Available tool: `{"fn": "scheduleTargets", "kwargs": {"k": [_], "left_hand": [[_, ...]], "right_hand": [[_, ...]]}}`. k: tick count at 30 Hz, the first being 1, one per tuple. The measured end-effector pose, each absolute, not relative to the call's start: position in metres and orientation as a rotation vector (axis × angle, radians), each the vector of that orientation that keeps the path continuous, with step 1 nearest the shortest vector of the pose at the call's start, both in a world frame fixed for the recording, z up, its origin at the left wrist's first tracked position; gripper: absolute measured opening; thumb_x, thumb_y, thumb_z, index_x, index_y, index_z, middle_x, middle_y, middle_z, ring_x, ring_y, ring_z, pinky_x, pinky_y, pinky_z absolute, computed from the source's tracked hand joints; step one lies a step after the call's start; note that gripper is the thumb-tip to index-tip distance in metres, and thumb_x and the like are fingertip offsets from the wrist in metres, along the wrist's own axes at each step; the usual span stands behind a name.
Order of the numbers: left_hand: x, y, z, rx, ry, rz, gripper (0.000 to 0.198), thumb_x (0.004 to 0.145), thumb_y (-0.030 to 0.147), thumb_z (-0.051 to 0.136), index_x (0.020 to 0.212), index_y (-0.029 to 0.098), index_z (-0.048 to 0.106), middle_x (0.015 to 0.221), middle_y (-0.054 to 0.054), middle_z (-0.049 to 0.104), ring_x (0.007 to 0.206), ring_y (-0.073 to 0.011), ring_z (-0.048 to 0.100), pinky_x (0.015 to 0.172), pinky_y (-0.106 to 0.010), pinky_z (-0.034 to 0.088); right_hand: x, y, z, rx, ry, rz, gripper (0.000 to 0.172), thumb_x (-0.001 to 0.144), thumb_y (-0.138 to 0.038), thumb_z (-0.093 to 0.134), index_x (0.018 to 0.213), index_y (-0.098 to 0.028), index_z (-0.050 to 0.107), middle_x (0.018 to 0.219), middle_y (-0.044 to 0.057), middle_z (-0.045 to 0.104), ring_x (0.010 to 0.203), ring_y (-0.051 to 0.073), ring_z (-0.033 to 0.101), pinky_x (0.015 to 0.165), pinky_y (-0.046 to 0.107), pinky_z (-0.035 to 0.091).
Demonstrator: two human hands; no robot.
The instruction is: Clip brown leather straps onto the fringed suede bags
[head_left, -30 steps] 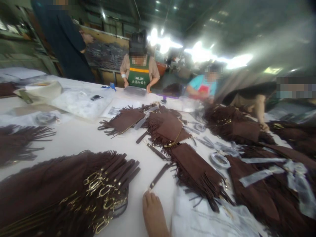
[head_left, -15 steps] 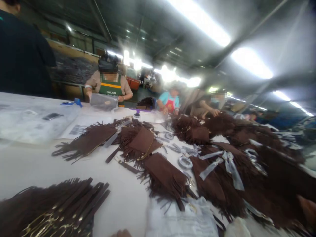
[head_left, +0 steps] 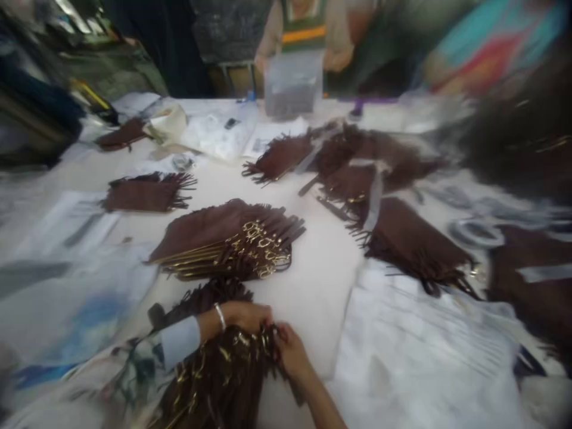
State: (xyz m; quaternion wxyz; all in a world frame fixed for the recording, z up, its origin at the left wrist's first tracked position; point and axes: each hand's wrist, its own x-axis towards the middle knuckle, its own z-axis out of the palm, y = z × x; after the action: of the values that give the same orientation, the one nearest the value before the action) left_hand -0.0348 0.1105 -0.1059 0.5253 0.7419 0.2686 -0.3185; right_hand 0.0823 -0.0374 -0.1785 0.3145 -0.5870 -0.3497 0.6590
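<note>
At the front of the table my left hand point(head_left: 245, 316), with a bracelet at the wrist, reaches over a heap of brown fringed pouches point(head_left: 232, 381) with gold zips and clasps. Its fingers are closed on a dark brown strap point(head_left: 269, 341) with gold-coloured metal on it. From the right, my right hand point(head_left: 290, 351) pinches the same strap close to the left fingertips. Motion blur hides the exact grip. Just beyond the hands lies a neat stack of brown pouches point(head_left: 210, 229), its gold zips and hooks facing forward.
A single brown pouch point(head_left: 145, 193) lies at the left. More fringed pouches point(head_left: 415, 238) spread to the right beside white plastic bags point(head_left: 415, 345). Clear plastic packaging point(head_left: 80, 316) covers the left front. Across the table a co-worker point(head_left: 304, 36) holds a grey translucent bag point(head_left: 292, 83).
The view has swung down and to the left. Both my hands now show together at the strap; earlier, only bits of hands showed at the frame's edges.
</note>
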Motion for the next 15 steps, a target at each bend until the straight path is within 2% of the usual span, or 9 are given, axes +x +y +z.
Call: {"fn": "scheduleTargets", "kwargs": {"k": [3, 7, 11, 15], "left_hand": [[-0.057, 0.105, -0.120, 1.649, 0.666, -0.827, 0.021, 0.090, 0.020, 0.063, 0.110, 0.013, 0.061, 0.094, -0.003, 0.065, 0.075, -0.0151, 0.063, 0.063, -0.027, 0.055], [-0.059, 0.111, -0.129, 1.646, 0.644, -0.811, 0.035, 0.071, 0.000, 0.060, 0.102, 0.015, 0.063, 0.078, 0.002, 0.065, 0.065, -0.0142, 0.060, 0.049, -0.020, 0.045], [-0.060, 0.110, -0.129, 1.730, 0.636, -0.753, 0.032, 0.063, -0.003, 0.059, 0.087, 0.017, 0.065, 0.074, 0.002, 0.067, 0.069, -0.0168, 0.061, 0.057, -0.022, 0.045], [-0.066, 0.103, -0.130, 1.807, 0.750, -0.650, 0.031, 0.069, -0.001, 0.062, 0.092, 0.020, 0.066, 0.090, 0.000, 0.071, 0.083, -0.0171, 0.063, 0.072, -0.023, 0.046]], "right_hand": [[0.074, -0.047, -0.182, -1.457, -0.695, 1.859, 0.045, 0.084, -0.061, 0.048, 0.102, -0.019, 0.049, 0.054, -0.011, 0.041, 0.036, 0.006, 0.030, 0.036, 0.019, 0.028], [0.072, -0.046, -0.175, -1.379, -0.553, 1.885, 0.048, 0.079, -0.055, 0.057, 0.108, -0.019, 0.049, 0.058, -0.012, 0.041, 0.036, 0.004, 0.025, 0.034, 0.017, 0.025], [0.071, -0.042, -0.171, -1.361, -0.504, 1.895, 0.045, 0.082, -0.052, 0.059, 0.111, -0.019, 0.051, 0.059, -0.011, 0.040, 0.036, 0.004, 0.025, 0.033, 0.016, 0.024], [0.077, -0.041, -0.172, -1.417, -0.536, 1.868, 0.048, 0.090, -0.061, 0.046, 0.113, -0.020, 0.053, 0.061, -0.008, 0.050, 0.035, 0.005, 0.029, 0.033, 0.017, 0.023]]}}
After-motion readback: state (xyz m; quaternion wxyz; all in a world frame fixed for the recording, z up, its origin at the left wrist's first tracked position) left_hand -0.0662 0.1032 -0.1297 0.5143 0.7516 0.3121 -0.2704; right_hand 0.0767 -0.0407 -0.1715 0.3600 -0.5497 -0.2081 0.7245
